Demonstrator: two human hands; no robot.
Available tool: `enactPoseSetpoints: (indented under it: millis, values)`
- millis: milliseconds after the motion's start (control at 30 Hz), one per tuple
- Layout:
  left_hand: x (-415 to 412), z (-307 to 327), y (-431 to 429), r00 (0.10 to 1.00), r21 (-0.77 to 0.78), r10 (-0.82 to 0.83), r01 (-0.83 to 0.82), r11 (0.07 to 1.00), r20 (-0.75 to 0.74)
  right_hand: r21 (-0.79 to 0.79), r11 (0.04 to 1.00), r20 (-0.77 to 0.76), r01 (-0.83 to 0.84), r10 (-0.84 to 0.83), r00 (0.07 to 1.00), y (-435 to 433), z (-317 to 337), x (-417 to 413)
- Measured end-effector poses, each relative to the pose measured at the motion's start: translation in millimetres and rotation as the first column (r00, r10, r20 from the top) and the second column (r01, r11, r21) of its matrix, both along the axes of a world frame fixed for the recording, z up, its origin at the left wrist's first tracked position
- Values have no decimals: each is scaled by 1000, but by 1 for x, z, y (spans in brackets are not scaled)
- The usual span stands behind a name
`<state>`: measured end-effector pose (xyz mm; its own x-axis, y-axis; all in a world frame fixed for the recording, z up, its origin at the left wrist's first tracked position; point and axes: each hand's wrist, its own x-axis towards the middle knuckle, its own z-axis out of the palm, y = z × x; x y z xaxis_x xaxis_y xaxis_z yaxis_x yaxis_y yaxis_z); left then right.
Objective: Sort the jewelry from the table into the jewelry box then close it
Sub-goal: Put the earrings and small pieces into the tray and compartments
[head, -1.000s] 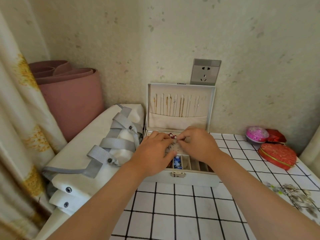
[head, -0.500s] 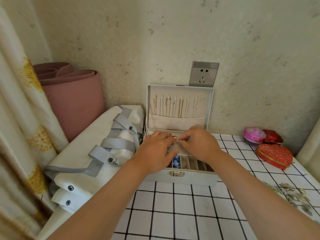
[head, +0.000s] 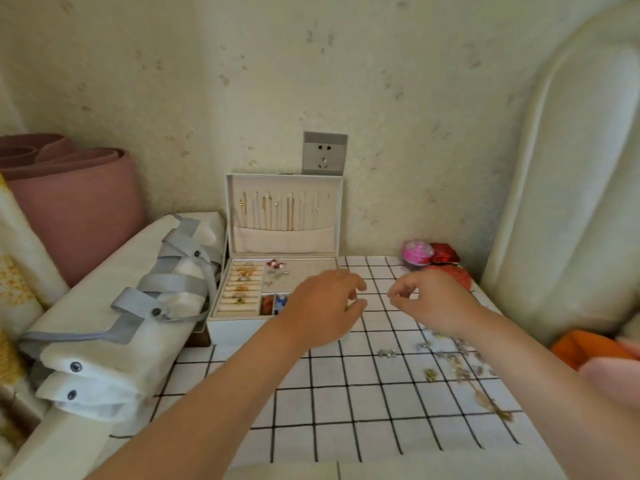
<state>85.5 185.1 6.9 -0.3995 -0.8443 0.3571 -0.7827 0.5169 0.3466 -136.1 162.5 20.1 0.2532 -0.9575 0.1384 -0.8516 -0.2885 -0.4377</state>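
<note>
The white jewelry box (head: 239, 325) stands open against the wall, its lid (head: 284, 209) upright with thin chains hanging inside. Rings fill the left rows of the tray and small earrings (head: 276, 266) lie on the pad. My left hand (head: 323, 306) hovers over the box's right front corner, fingers curled and apart, holding nothing I can see. My right hand (head: 431, 301) is over the checked tablecloth (head: 346, 403) to the right of the box, thumb and forefinger nearly pinched, empty as far as I can tell. Loose jewelry (head: 450, 362) lies scattered on the cloth under and right of my right wrist.
A folded white bag with grey straps (head: 131, 306) lies left of the box, a pink rolled mat (head: 72, 202) behind it. Pink (head: 417, 252) and red (head: 445, 254) trinket boxes sit at the back right. A padded cream headboard (head: 568, 202) rises on the right. A wall socket (head: 323, 154) is above the lid.
Both hands have left the earring pad inside the box and moved right, toward the loose jewelry. The view has swung to the right as well.
</note>
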Motion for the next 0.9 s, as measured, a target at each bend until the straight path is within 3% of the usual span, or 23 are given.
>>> enactPoseSetpoints:
  millis: [233,467,667,900]
  values:
    - [-58,-22,16,985,91,-117,106,990,125,118,992,-7,47,-47,999,33,-31,-58]
    - [-75,-53,18,958,176,-120,75,981,262,92,996,-109,-6,16,994,30,-43,-61]
    - [-80,-58,9,983,231,-91,53,971,159,162,987,-267,9,35,963,19,-44,-58]
    - [-81,-54,8,997,248,-75,72,966,4,174,984,-71,43,-31,997,12,-45,-57]
